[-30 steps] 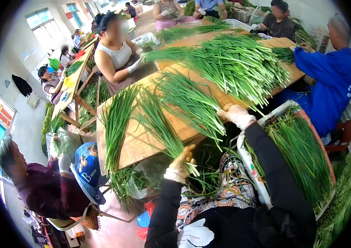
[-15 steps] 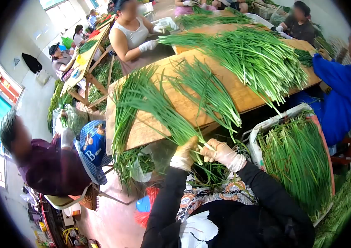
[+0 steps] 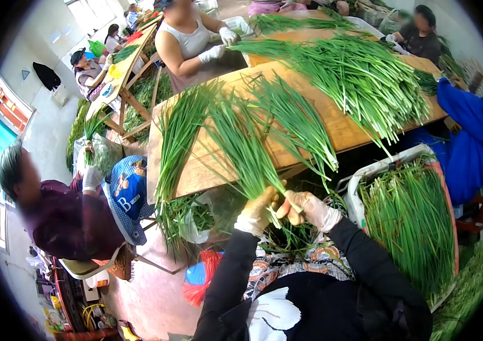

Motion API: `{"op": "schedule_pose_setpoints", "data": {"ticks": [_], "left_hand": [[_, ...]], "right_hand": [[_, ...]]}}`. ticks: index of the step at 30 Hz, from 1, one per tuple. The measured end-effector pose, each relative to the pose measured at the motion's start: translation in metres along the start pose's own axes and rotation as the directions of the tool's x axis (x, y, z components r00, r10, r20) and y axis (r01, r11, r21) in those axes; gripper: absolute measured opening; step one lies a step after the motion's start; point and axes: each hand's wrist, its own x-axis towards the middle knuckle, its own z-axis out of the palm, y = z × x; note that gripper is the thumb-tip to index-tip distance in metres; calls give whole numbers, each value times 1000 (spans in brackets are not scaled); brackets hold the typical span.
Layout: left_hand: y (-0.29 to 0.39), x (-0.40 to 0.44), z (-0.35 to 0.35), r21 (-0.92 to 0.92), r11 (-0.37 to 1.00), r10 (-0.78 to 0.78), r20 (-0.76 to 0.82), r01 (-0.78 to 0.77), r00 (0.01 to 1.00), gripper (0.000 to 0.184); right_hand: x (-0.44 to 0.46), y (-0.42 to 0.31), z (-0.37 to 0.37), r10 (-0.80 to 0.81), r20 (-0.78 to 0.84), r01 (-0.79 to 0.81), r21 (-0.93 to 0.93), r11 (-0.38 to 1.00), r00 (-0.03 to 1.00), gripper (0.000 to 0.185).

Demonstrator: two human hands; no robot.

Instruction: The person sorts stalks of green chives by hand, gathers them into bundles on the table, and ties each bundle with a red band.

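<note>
My gloved left hand (image 3: 261, 209) is closed around the lower stems of a bunch of garlic chives (image 3: 244, 153), whose leaves fan out over the table's near edge. Beside it, my gloved right hand (image 3: 311, 210) pinches pale stem ends of the chives with thumb and fingers; how many stalks it grips is hidden. Two loose bunches lie on the wood either side: one bunch (image 3: 182, 136) to the left, another bunch (image 3: 304, 122) to the right. Loose green leaves (image 3: 292, 236) hang below my hands, over my lap.
On the wooden table (image 3: 196, 170) a large pile of chives (image 3: 361, 85) spreads at the right. A white-rimmed crate (image 3: 358, 187) packed with chives stands by my right arm. Co-workers sit around, one in a dark red top (image 3: 59, 221) at left. Red strings (image 3: 204, 278) hang near my left arm.
The held bunch has swung so its leaf tips lie further right. My right hand has turned slightly and moved a little right. The co-worker in white has raised one hand.
</note>
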Motion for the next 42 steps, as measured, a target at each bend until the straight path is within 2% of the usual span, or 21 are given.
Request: {"op": "schedule_pose_setpoints", "data": {"ticks": [2,4,7,11,13,16,17,18,22,23,24,26,27,28,29,30,31,34,38,40,42], "left_hand": [[3,6,-3,-85,995,-35,200,53,979,39],[4,5,15,51,998,33,-75,-29,997,37],[-3,7,18,106,993,66,-194,-46,979,32],[-9,9,11,267,960,161,-282,-83,946,21],[-6,6,22,287,952,205,-338,-108,919,17],[-10,5,36,297,945,216,-258,-135,942,16],[-9,5,35,332,942,169,-319,-57,933,19],[-6,6,31,331,942,166,-319,-54,933,19],[15,9,9,262,950,264,-383,-170,885,20],[18,9,4,268,946,273,-357,-183,893,20],[19,7,-1,274,942,281,-331,-193,901,20],[19,7,-5,199,965,225,-278,-173,934,23],[17,6,0,169,973,197,-249,-158,948,25],[13,5,3,138,981,167,-221,-138,961,27],[6,9,-7,109,989,114,-122,-101,986,31],[1,8,-1,106,990,108,-104,-97,989,32],[-3,8,4,104,992,86,-94,-76,992,29],[-7,4,23,130,989,88,-115,-73,989,24],[-10,4,-5,170,982,108,-158,-80,982,25],[-9,2,-5,241,966,146,-235,-88,961,26],[-7,1,1,376,925,164,-284,-48,945,30]], "right_hand": [[-1,9,0,69,90,-68,-11,998,994,49],[-2,-4,3,165,170,-145,-124,982,971,42],[14,8,0,-212,-105,151,-413,898,972,28],[25,18,-12,-374,25,325,-550,769,927,23],[23,27,-10,-761,195,344,-938,40,619,19],[2,27,2,-791,-31,292,-920,261,611,19],[-5,30,0,-802,60,255,-960,118,595,18],[-14,38,-2,-792,-41,306,-909,282,609,17],[-62,68,-10,-403,-186,117,-777,618,896,23],[-67,91,-27,-117,-152,-23,-699,714,981,22],[-70,87,-34,197,-85,-142,-944,299,977,23],[-74,77,-41,381,119,185,-972,-143,917,17],[-68,72,-40,128,12,-39,-921,388,992,25],[-60,65,-35,-31,-224,-100,-549,830,974,34],[-52,37,-24,-180,-254,-27,-642,767,950,43],[-41,16,-17,-197,-239,51,-506,861,951,48],[-26,11,-16,-75,-160,43,-198,979,984,37],[1,19,-19,4,100,15,-194,981,995,39],[0,16,-18,72,69,-74,30,997,995,35],[0,24,-16,57,22,-58,21,998,998,33],[0,33,-11,-89,-252,-28,-425,905,964,31]]}}
